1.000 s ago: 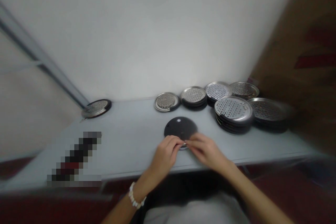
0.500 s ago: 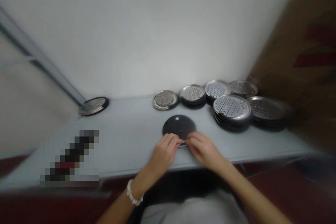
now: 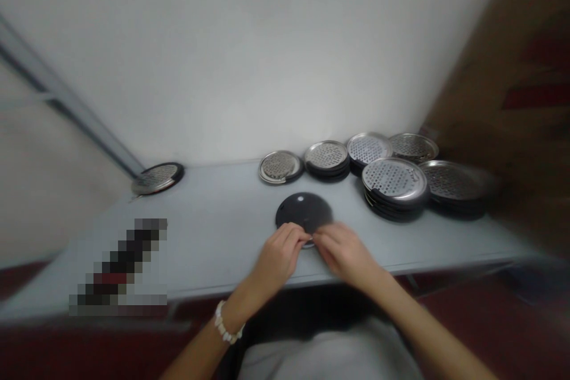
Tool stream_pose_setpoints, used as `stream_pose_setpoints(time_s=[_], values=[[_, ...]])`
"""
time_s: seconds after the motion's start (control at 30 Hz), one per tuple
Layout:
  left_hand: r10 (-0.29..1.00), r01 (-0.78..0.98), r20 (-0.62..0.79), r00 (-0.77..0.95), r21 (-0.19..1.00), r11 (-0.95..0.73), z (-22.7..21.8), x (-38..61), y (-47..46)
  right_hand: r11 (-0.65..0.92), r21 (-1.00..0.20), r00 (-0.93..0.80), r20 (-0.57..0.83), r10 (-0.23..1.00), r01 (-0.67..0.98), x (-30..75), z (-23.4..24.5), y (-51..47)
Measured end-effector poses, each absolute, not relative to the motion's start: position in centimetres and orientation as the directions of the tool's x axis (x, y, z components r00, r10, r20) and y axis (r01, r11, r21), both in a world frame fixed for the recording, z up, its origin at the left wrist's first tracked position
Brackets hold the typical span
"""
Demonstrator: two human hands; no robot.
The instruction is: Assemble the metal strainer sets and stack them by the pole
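"What are the hands doing?"

"The left hand [image 3: 278,258] and right hand [image 3: 342,252] are curled closed, their fingertips meeting to pinch the near rim of a dark disc [image 3: 304,211], apparently to steady it."

"Does it rest on anything?"

"Yes, the disc lies on a table [image 3: 214,219], just beyond the fingers."

"What else is there?"

"Farther beyond and right of the fingers, six perforated piles [image 3: 394,187]. Well left of the fingers, one perforated disc [image 3: 157,178]."
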State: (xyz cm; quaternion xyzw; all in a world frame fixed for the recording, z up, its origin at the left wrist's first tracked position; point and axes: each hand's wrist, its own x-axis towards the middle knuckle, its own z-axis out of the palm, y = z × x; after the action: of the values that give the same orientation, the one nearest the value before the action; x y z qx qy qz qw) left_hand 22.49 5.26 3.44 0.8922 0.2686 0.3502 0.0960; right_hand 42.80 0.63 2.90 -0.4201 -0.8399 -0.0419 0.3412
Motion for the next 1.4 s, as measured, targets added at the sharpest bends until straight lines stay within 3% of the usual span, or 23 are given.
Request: stream_pose_setpoints(time_s=[0.17, 0.87, 1.4], values=[[0.541, 0.401, 0.579, 0.610, 0.363, -0.841, 3.44, 22.65, 5.17, 0.644, -0.191, -0.408, 0.634, 0.657, 0.741, 42.89, 2.67, 0.73], [0.566, 0.357, 0.654, 0.502, 0.439, -0.824, 3.11, 22.18, 5.08, 0.673, -0.366, -0.381, 0.609, 0.695, 0.643, 43.31, 2.92, 1.02], [0.568, 0.348, 0.638, 0.520, 0.449, -0.823, 3.00, 22.53, 5.62, 0.687, -0.392, -0.381, 0.614, 0.691, 0.613, 43.51, 2.35, 1.36]])
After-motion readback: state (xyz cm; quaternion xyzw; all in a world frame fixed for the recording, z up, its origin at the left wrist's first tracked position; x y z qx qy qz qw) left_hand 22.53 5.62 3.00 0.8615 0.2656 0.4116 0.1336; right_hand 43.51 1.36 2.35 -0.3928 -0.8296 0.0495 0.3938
